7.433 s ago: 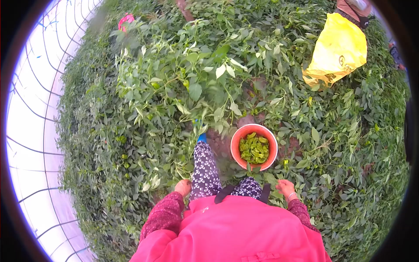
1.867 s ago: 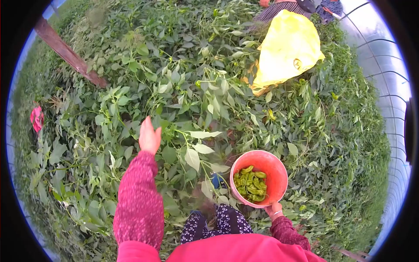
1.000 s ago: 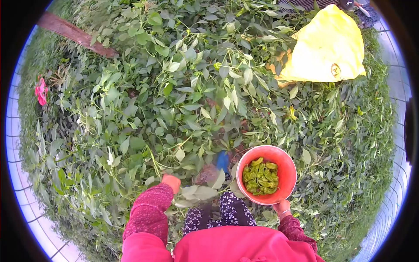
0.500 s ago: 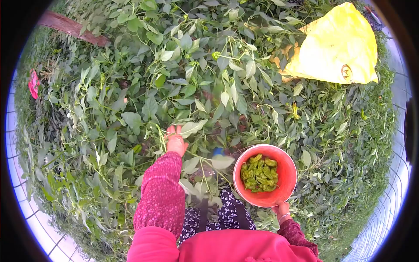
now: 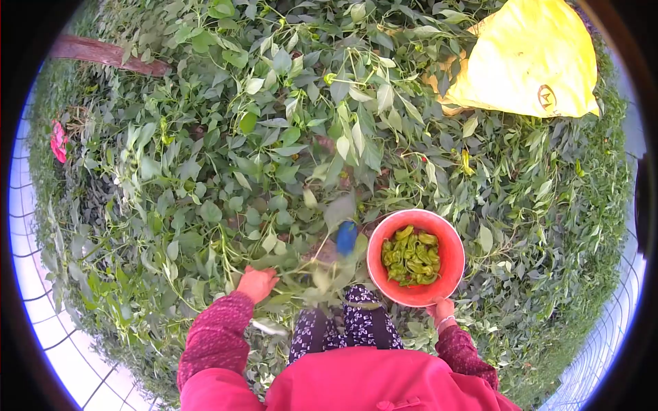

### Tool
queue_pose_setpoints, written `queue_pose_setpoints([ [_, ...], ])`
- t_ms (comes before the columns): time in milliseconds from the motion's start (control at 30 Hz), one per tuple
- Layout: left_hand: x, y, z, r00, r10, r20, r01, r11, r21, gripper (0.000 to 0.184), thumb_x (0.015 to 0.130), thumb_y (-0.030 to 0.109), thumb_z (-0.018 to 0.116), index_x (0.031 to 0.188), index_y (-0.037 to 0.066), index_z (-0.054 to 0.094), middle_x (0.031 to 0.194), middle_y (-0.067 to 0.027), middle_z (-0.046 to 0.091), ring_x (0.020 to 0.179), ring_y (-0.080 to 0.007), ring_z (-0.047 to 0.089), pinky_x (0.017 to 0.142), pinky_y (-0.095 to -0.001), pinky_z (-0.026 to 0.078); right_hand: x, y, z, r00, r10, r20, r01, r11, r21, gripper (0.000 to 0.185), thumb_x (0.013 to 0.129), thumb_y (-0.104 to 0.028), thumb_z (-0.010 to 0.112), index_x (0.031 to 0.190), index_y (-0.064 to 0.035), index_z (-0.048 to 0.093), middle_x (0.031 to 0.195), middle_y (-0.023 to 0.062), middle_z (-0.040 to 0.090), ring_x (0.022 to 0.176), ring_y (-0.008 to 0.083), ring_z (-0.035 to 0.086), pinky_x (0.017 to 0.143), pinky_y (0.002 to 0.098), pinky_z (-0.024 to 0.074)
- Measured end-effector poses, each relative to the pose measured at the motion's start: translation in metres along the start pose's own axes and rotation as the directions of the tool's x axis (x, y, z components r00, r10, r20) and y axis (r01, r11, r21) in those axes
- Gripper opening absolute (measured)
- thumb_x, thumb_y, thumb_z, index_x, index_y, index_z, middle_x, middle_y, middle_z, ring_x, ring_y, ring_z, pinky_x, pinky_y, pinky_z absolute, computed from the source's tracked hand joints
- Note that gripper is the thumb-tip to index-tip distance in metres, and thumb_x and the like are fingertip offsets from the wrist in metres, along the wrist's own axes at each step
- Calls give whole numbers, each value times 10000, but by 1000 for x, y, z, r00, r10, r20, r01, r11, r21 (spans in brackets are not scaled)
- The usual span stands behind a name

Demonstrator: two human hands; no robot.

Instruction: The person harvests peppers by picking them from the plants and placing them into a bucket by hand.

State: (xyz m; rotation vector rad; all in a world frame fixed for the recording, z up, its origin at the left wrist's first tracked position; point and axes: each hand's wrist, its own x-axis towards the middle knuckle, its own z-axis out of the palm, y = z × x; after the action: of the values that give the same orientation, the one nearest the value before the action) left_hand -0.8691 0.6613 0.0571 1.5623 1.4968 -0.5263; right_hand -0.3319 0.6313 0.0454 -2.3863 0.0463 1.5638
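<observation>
My right hand grips the near rim of a red bucket. Inside the bucket lies a heap of wrinkled green peppers. Down at the left, among the leaves, my left hand has its fingers curled round a pepper plant branch; the fingertips are partly hidden by foliage. Leafy stems cross in front of my legs, just right of that hand.
Dense pepper plants surround me. A bright yellow sack rests on them at the upper right. A wooden pole pokes in at upper left, above a pink item. Something blue shows beside the bucket.
My left hand has come down and left, nearer my body, and the branches by it have shifted. The bucket has risen slightly in view, still in my right hand. More of the blue thing shows.
</observation>
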Motion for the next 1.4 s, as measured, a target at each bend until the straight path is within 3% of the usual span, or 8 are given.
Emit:
queue_pose_setpoints([
  [200,-67,-37,6,975,165,-149,-152,984,91,161,772,224,610,861,90,605,840,-93,627,865,-297,579,855,-416,411,11,8,-1,1000,2,2,-2,999,-41,220,791,-117,514,989,-38,569,817,67,650,639,165,623,533,287,492],
  [333,-112,-59,-7,976,42,215,-85,977,193,270,739,278,596,950,111,625,1051,-70,600,1105,-241,491,979,-425,341,10,8,-5,1000,9,2,-9,997,-76,214,792,-130,516,972,-27,568,788,72,650,610,169,622,510,282,492],
  [400,-138,-107,43,998,-53,36,63,895,-442,267,741,289,594,939,112,624,1050,-52,590,1099,-241,490,981,-428,339,4,7,0,999,7,-38,-9,998,-56,198,787,-129,522,942,-16,573,769,78,646,585,174,617,482,282,485],
  [500,-165,-144,68,999,43,26,-30,921,-389,277,747,288,595,966,124,640,1075,-31,570,1162,-229,443,956,-430,375,-4,2,6,1000,-4,-30,3,1000,-26,174,778,-124,527,894,-5,579,742,86,638,551,184,608,446,283,473],
  [567,-179,-115,28,965,94,244,-164,945,282,284,748,282,596,984,132,648,1090,-30,570,1202,-218,411,940,-423,396,-1,0,4,1000,-9,-23,8,1000,-29,162,775,-119,527,869,0,581,725,90,632,533,189,601,431,282,466],
  [833,-191,-108,36,921,185,344,-364,725,585,173,746,200,561,860,137,675,1028,-38,605,1284,-288,335,976,-479,362,-26,-31,28,995,-8,-99,15,997,73,177,796,-118,494,889,1,587,713,86,624,543,189,596,422,283,460],
  [1267,-162,-70,93,952,244,187,-274,948,161,319,784,140,522,1083,57,596,1107,-118,549,1146,-319,433,1002,-597,296,-136,-106,84,995,-89,54,97,984,-149,219,817,-118,470,951,17,578,788,129,650,588,219,611,482,293,481],
  [1400,-143,-62,64,969,208,135,-204,978,-39,401,719,73,557,1118,42,557,997,-142,556,1096,-306,488,887,-516,432,-162,-124,123,980,-146,138,168,971,-170,192,807,-98,503,966,-22,579,815,83,650,623,174,608,503,279,477],
])
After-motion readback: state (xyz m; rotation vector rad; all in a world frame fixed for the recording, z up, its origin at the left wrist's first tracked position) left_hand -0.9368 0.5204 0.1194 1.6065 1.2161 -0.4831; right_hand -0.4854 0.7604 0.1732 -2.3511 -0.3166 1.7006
